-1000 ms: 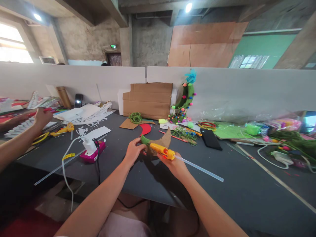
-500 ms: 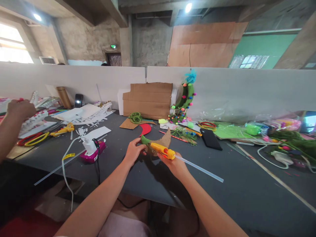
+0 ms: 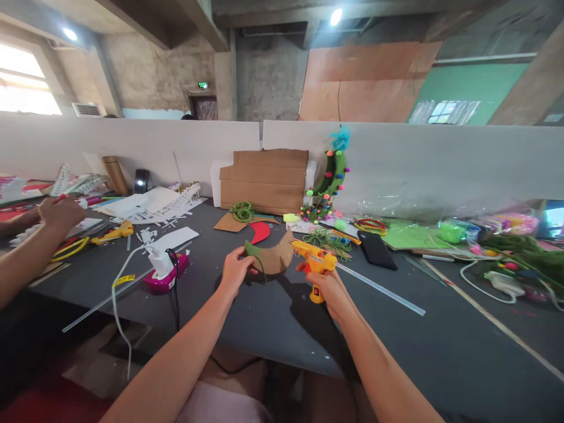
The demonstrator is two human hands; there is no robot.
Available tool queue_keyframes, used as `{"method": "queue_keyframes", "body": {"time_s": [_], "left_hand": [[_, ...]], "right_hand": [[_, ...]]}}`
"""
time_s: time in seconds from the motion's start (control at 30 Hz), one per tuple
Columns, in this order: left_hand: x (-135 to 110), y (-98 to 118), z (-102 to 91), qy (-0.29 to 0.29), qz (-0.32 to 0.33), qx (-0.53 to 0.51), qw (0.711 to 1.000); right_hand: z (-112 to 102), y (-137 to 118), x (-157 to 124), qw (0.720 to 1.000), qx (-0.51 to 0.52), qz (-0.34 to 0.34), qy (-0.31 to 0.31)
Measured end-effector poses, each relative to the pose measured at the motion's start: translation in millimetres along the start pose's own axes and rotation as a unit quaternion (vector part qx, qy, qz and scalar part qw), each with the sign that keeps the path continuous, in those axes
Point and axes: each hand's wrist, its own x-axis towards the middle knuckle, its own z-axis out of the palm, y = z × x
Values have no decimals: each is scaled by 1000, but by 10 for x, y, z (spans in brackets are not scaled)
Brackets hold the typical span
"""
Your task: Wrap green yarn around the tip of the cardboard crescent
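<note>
Pinched in my left hand [image 3: 237,271] is the left end of a cardboard crescent [image 3: 278,256], raised over the dark table. Green yarn [image 3: 253,254] covers that end, and a loose strand hangs below it; the rest is bare brown cardboard. My right hand [image 3: 328,288] is wrapped around the handle of a yellow glue gun [image 3: 314,258]. Its nozzle points left, close to the crescent's right tip. From the gun's back a long clear glue stick [image 3: 383,289] sticks out to the right. A red crescent [image 3: 258,232] lies just behind the cardboard one.
A pom-pom-covered green crescent [image 3: 337,173] stands against the white partition. Green yarn [image 3: 326,242], a black phone [image 3: 376,249] and a purple power socket [image 3: 166,276] with cords lie around. At left are a co-worker's hands [image 3: 61,214] and another yellow glue gun [image 3: 113,232].
My right hand has moved the glue gun rightward, away from the crescent's middle, and turned it upright. The crescent has tilted a little. The co-worker's hand has shifted right and lower.
</note>
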Motion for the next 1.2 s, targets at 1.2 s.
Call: {"method": "queue_keyframes", "body": {"time_s": [1.2], "left_hand": [[-199, 151, 119, -67, 87, -28, 994]], "right_hand": [[414, -417, -52, 927, -236, -287, 50]]}}
